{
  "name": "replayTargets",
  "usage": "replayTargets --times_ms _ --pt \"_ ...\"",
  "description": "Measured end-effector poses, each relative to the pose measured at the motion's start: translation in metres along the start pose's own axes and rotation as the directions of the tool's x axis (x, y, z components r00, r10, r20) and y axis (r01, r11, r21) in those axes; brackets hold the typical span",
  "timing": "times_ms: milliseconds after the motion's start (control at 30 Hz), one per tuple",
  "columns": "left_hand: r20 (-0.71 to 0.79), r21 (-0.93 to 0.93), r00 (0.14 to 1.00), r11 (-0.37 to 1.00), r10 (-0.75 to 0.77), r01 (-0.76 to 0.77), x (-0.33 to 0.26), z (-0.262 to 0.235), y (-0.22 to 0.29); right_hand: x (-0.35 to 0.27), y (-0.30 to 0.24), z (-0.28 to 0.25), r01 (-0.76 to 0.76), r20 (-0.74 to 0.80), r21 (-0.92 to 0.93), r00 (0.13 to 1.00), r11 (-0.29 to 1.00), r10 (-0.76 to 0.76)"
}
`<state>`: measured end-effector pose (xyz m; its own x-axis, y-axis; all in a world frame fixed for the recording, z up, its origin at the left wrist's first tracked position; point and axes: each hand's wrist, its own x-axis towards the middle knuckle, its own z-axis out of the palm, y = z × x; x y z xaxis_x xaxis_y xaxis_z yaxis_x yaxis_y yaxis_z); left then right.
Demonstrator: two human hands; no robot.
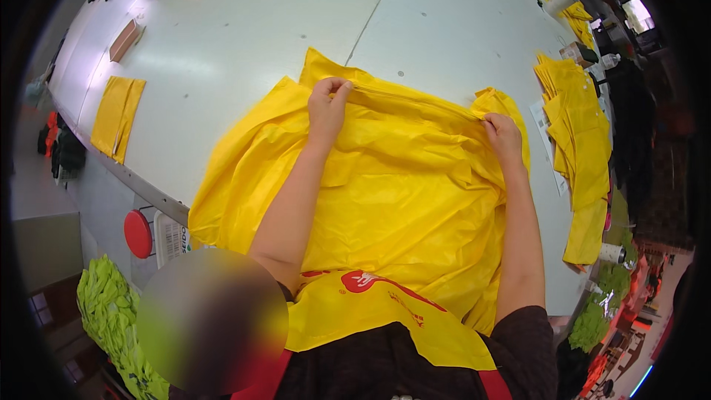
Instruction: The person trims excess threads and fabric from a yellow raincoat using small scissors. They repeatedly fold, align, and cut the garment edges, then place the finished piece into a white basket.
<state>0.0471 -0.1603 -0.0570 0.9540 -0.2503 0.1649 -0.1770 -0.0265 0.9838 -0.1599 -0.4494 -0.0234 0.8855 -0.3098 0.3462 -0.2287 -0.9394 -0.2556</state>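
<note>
Left hand (326,112) and right hand (503,137) each have a narrow fingertip grip, pinching the far edge of the yellow fabric (404,189). Looks like an edge-spreading step; next move calls for even tension, pinches lined up. Fabric: thin, smooth, slight sheen, creased below the seam-like edge; sits on the near tabletop (244,37), red-printed end draped over the wearer's front. Outward: flat folded yellow piece (118,118) left, ragged yellow stack (574,130) right.
</note>
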Motion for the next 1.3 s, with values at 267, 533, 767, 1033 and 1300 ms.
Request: replayTargets --times_ms 267,533,767,1033,1300 --pt "0.053 0.737 0.981 0.670 -0.186 0.088 0.059 -0.052 -0.016 0.002 -0.021 0.018 -0.141 0.246 -0.262 0.947 0.955 0.208" --pt "0.001 0.917 0.980 0.391 -0.197 0.077 0.073 -0.109 -0.024 -0.027 -0.047 -0.022 -0.276 -0.013 0.102 0.960 0.956 0.279" --pt "0.033 0.859 0.921 0.482 -0.388 0.172 0.025 -0.154 0.000 -0.249 0.093 -0.081 -0.882 -0.325 -0.308 0.449 0.356 0.832" --pt "0.130 0.602 0.966 0.792 -0.222 0.101 0.007 -0.145 -0.023 -0.349 0.118 -0.050 -0.837 0.005 0.479 0.306 0.266 0.952" --pt "0.145 -0.203 0.770 0.743 -0.622 0.638 0.039 -0.138 -0.032 -0.213 0.061 -0.090 -0.133 0.220 0.975 0.506 -0.177 0.834"
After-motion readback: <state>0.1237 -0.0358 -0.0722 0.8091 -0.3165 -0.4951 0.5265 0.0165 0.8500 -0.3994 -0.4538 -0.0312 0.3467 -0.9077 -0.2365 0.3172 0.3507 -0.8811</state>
